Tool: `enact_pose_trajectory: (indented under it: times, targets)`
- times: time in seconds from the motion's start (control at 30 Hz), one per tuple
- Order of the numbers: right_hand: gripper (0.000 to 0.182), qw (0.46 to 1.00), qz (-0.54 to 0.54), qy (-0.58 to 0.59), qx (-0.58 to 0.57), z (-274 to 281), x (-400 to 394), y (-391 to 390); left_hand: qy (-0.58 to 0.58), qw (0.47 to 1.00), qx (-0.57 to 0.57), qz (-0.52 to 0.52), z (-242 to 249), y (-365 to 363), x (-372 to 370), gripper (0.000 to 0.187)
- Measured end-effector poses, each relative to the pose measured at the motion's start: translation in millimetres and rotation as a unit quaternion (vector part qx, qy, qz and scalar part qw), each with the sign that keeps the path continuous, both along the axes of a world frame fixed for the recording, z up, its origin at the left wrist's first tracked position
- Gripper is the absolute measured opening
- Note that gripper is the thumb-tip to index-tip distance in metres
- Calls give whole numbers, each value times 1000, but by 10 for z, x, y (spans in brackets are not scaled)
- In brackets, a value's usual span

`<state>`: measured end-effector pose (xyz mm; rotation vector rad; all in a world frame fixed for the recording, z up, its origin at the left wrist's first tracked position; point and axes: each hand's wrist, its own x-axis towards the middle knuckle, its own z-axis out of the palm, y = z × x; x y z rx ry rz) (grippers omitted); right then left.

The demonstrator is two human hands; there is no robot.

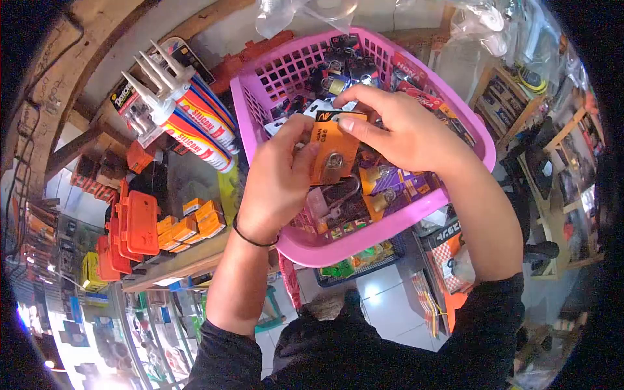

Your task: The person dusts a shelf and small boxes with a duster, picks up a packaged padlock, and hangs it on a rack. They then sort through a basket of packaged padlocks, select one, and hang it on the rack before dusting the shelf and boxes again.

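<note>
An orange and black card pack (333, 153) with a small round metal item on its front is held over a pink plastic basket (364, 243). My left hand (286, 166) grips the pack's left side. At its top right corner, my right hand (396, 127) pinches it between thumb and fingers. Inside the basket lie many packaged items, among them a purple and yellow pack (409, 186) below my right hand and a red pack (429, 99) toward the back right. Some basket contents are hidden under my hands.
Silicone tubes (201, 140) stand left of the basket. Red plastic cases (138, 222) and small orange boxes (195, 224) sit on the wooden shelf at left. A dark tray (364, 268) is lower down. Clear plastic bags (481, 29) hang at upper right.
</note>
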<state>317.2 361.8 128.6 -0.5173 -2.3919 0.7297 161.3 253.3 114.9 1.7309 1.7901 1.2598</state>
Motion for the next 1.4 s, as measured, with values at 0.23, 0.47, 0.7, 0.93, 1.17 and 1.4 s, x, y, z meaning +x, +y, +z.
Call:
enact_pose_trajectory:
  times: [0.23,0.47,0.7,0.93,1.17,1.4]
  targets:
    - [20,998,27,-60,24,62,-8,-11,-40,999,13,-21,-4,29,-14,13]
    - [19,999,-16,-39,18,12,4,42,-127,991,49,15,-73,71,-101,17]
    - [20,997,-54,5,49,-54,4,96,-124,992,31,11,-63,53,-106,18]
    - [20,997,-58,8,55,28,2,32,-189,981,38,25,-67,90,-81,17]
    - [20,993,-31,115,-16,-17,-16,91,-207,976,67,-4,-76,87,-130,19]
    - [23,950,-36,155,-270,138,13,-50,-281,955,86,-32,-31,-49,-123,21]
